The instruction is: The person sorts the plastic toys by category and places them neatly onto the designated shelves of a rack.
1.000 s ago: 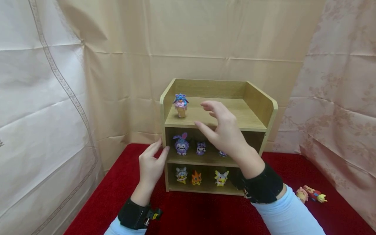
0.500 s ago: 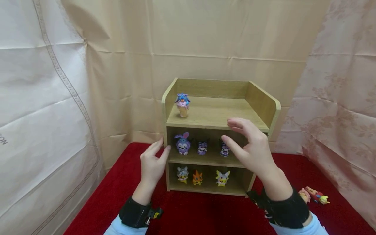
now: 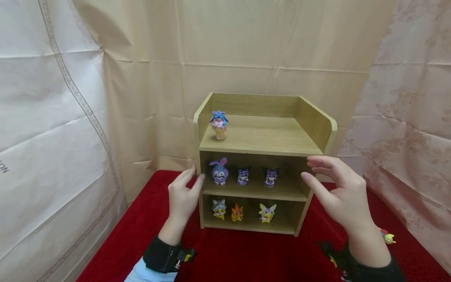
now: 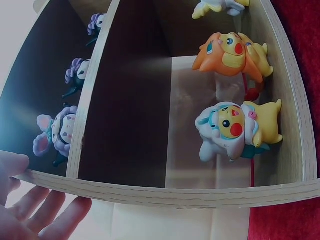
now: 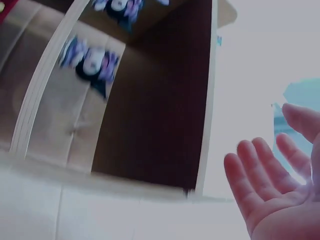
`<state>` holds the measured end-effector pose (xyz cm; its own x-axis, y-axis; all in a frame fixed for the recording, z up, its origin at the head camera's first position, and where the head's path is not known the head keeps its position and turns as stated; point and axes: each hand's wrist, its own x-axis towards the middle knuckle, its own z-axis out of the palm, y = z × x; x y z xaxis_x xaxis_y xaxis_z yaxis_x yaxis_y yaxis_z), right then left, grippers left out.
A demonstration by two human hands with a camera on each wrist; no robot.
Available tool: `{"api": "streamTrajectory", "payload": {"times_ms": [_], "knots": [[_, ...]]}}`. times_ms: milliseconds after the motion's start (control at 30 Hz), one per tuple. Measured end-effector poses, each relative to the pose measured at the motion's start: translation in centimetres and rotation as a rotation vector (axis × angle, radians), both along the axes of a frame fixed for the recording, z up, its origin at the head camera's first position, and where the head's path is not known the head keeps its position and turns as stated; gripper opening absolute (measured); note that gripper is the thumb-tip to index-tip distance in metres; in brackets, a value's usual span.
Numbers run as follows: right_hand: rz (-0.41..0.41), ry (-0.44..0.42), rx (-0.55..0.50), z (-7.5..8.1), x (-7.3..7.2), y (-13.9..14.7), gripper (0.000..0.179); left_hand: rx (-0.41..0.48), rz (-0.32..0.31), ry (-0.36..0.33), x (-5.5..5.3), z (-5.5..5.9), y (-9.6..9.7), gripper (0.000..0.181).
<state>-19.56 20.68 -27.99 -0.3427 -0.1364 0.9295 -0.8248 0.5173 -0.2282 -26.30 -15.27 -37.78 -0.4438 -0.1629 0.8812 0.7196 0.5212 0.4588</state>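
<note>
A small wooden shelf unit (image 3: 260,150) stands on the red cloth. My left hand (image 3: 183,197) holds its left side panel, thumb at the front edge and fingers along the outside. My right hand (image 3: 340,192) is in front of the right side panel, its fingers loosely bent and nothing in them. On the top shelf, at the left, stands a blue figurine on an ice-cream cone (image 3: 219,126). The middle shelf bears a rabbit-eared purple figurine (image 3: 219,173) and two smaller purple-and-black figurines. Below stand a grey-hooded yellow figurine (image 4: 235,130), an orange-hooded one (image 4: 230,55) and a pale-eared one (image 3: 267,213).
A red-and-yellow figurine (image 3: 388,237) lies on the red cloth (image 3: 246,258) at the right, partly hidden by my right forearm. Beige curtain (image 3: 253,47) hangs behind the shelf, with white cloth at the left and floral cloth at the right.
My right hand has moved right and down, from in front of the top shelf to the right side panel. My left hand and the figurines on the shelf keep their places.
</note>
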Motion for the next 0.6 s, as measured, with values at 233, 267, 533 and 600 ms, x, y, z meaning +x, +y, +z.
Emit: {"api": "streamTrajectory", "payload": {"times_ms": [233,267,533,600], "knots": [[-0.137,-0.149,-0.037,-1.2,0.8,3.8,0.049,-0.008,0.006,-0.009,0.1,0.0,0.0,0.041],[-0.157,-0.175,-0.041,-1.4,0.9,4.2,0.048,-0.008,0.007,-0.009,0.1,0.1,0.0,0.041],[-0.301,-0.352,-0.075,-2.6,1.4,7.3,0.041,0.001,0.003,0.001,0.0,0.0,0.0,0.041],[-0.332,-0.388,-0.083,-2.9,1.6,8.0,0.04,0.003,0.0,0.002,-0.1,-0.1,0.0,0.041]]}}
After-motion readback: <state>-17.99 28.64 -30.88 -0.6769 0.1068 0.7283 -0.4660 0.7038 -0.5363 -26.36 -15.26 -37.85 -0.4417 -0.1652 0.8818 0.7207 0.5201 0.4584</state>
